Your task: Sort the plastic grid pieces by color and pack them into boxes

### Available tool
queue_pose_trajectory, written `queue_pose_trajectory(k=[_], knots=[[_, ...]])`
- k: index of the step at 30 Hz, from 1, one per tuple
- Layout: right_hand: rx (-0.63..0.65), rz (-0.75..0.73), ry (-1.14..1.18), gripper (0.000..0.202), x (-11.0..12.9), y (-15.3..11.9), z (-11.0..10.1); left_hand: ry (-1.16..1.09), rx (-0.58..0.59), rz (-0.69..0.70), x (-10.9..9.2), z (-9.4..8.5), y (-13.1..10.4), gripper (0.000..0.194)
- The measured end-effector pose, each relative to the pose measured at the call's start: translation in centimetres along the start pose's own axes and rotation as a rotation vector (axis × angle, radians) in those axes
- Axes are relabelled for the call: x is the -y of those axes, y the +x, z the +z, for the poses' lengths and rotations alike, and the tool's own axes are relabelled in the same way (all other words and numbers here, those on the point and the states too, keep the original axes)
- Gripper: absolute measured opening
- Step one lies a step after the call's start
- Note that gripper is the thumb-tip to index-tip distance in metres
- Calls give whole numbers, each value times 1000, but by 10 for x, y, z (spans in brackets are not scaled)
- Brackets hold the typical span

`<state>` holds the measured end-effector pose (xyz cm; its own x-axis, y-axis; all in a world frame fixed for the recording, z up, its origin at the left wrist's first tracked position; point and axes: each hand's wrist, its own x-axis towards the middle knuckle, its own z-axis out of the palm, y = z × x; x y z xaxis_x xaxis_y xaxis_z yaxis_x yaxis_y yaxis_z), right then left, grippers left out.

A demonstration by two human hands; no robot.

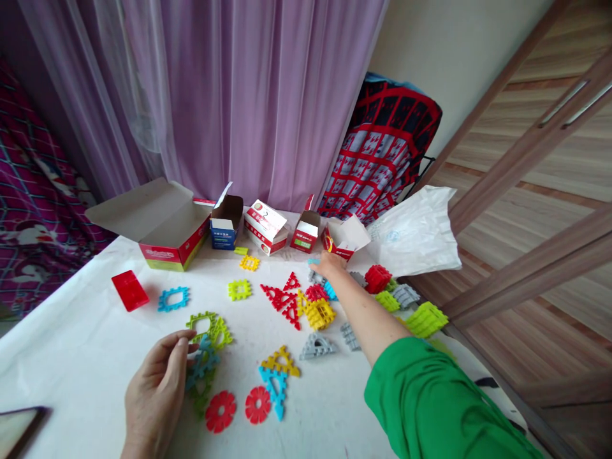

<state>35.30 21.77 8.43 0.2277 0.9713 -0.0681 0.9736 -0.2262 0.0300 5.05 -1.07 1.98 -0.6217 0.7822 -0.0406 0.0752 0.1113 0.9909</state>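
My left hand (160, 386) pinches a blue toothed building piece (204, 360) between thumb and fingers. It is just over joined green pieces (208, 324) and overlaps them in view. My right hand (329, 262) reaches far forward, beside a small red open box (347, 239). Its fingertips are at a light-blue piece (313, 261) above stacked grey pieces; whether they grip it is unclear. Joined red triangles (282, 299) and a yellow stack (320, 313) lie left of my right forearm. Nearer me are a yellow triangle (282, 362) joined to blue triangles (275, 386), and two red flower-shaped discs (220, 411).
Along the back stand a large open box (165, 258), a blue box (224, 237), a white-and-red box (265, 228) and a red box (305, 237). A white bag (414, 233) lies at right. A red rectangular piece (130, 291) and a phone-like object (19, 428) are left.
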Motion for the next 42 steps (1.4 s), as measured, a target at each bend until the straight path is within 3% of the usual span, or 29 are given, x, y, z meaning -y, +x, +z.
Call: queue_pose_trajectory(k=[10, 34, 42], knots=[[110, -54, -115, 33, -7, 3, -11, 22, 5, -15, 0, 0, -1, 44], [79, -70, -157, 49, 13, -2, -8, -11, 10, -18, -2, 2, -1, 50], [130, -35, -160, 44, 11, 2, -6, -26, 10, -7, -1, 1, -1, 46]])
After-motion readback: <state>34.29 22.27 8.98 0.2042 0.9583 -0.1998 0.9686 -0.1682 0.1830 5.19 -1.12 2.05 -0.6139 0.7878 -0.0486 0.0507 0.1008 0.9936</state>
